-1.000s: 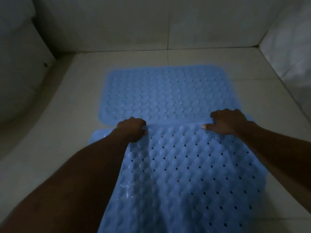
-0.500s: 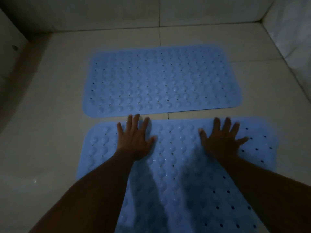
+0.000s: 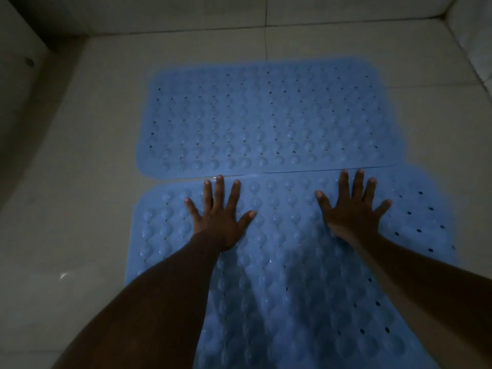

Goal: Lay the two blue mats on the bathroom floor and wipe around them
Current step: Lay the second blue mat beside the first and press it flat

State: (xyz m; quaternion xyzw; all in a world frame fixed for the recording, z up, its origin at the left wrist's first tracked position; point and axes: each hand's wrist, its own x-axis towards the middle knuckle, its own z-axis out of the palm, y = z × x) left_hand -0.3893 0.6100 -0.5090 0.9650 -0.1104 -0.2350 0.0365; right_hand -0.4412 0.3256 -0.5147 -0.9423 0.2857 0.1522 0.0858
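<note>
Both hands [image 3: 352, 209] press blue mats [image 3: 266, 115] onto dim tiled floor [image 3: 80, 182].

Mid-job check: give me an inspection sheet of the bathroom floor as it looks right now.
Surface: pale tiled floor in dim light; small wet glint at near left.
Job's things: far blue studded rubber mat lies flat. Near blue studded rubber mat lies in front of it, long edges meeting and seemingly overlapped a little at right. No wiping cloth seen.
Clutter: nothing seen.
Grippers: left hand and right hand press flat on the near mat, fingers spread.
Cables: nothing seen.
Surroundings: tiled walls behind and at right; pale fixture at left, too dim to identify.
</note>
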